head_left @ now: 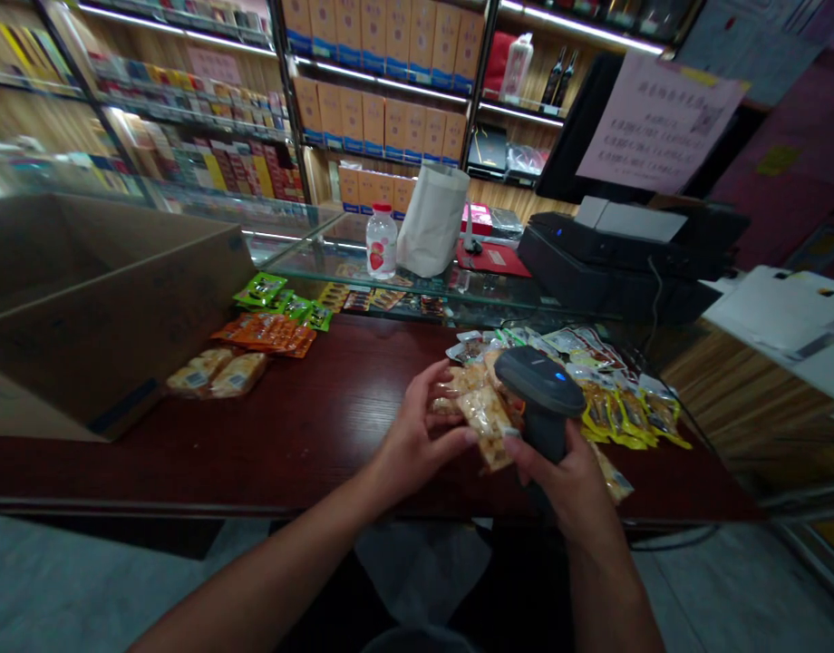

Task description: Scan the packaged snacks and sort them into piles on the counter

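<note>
My right hand (573,481) grips a dark barcode scanner (540,385) by its handle; a small blue light shows on its head. That thumb rests against the edge of a clear snack packet (486,419) with pale, crumbly contents. Curved around the left side of this packet and those beside it, my left hand (417,435) has its thumb on the near side and its fingers partly behind the plastic. Part of another pale packet (614,476) shows beyond my right hand. Yellow-edged packets (614,408) lie to the right of the scanner.
A large cardboard box (118,308) stands at the left, beside green packets (260,290), orange packets (271,333) and pale packets (237,374). A bottle (382,245) and a white paper bag (434,218) stand on the glass counter. A black printer (621,258) sits at the right.
</note>
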Demonstrator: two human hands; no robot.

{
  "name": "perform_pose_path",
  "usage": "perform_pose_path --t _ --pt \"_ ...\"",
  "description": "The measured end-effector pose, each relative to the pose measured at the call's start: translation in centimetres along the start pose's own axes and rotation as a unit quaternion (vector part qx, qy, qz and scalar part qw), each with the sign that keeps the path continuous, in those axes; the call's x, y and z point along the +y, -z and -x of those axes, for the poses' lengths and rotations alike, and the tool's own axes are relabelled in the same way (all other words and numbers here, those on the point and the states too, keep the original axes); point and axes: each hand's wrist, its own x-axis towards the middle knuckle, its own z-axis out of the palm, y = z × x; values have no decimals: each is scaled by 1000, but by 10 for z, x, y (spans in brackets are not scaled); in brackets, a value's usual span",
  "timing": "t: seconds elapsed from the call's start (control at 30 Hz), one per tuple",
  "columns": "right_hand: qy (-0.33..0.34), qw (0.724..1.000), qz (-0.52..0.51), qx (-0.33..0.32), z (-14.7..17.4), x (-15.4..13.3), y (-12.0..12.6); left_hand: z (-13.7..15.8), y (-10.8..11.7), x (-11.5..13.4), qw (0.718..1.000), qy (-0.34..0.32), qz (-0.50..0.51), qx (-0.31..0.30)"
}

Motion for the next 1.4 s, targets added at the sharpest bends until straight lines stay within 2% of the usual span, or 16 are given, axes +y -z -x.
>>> perform_pose_path --t 0.07,0.13,0.23,0.33,0.4,0.5,0.63,0.73,0.9,1.4 --pt "18 1000 1 2 -3 -2 -1 -14 10 4 992 101 66 -36" --pt "36 999 7 -8 -8 -4 -4 -26 19 9 978 148 125 -76" --pt "56 997 14 -41 -18 -8 -12 -42 32 15 973 148 159 -82" --pt "61 996 26 -61 -29 -13 -24 -55 48 14 977 143 139 -75" --pt "61 995 26 -76 -35 -16 -32 -61 61 9 985 124 109 -45" --pt "66 993 19 -101 -43 -17 -42 -69 86 -4 995 67 58 48" --pt "72 989 28 -123 -47 -10 -47 -76 115 -22 984 -10 -9 180" --pt "69 988 41 -135 -44 -3 -48 -78 127 -31 973 -47 -46 219" --pt "70 985 83 -134 -33 0 -52 -79 132 -38 968 -56 -65 237" --pt "59 985 67 -145 -19 -3 -52 -77 126 -38 970 -49 -66 231"
